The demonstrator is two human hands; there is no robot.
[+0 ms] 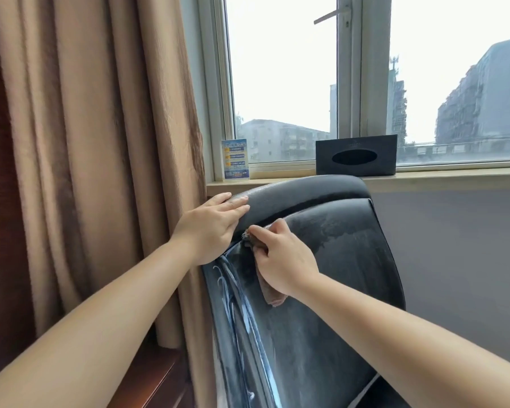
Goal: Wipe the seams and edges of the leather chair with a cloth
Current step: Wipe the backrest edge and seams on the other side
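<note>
Head view gave me the window as the biggest thing, filling the far right of the scene, with grey apartment blocks beyond the glass. Left of it hung the tan curtain in long folds, reaching down past the near edge of what I could see. Below the window, the black leather chair stood with its back toward me, its padded top roll just under the windowsill, and pale wipe streaks showed across the back panel. Worn, frayed piping ran down the chair's left edge.

I saw both bare forearms come in from the near side. My left hand lay flat over the left end of the top roll, fingers straight and together, pressing on the leather and gripping nothing. My right hand sat just right of it, fingers curled and pinching the cloth against the seam where the top roll met the back panel. A brownish tail of the cloth hung down below the palm, touching the leather, while a small bunched corner poked out by the fingertips at the seam.

On the sill, a black tissue box stood behind the chair top, and a small blue card stood farther left near the curtain.
</note>
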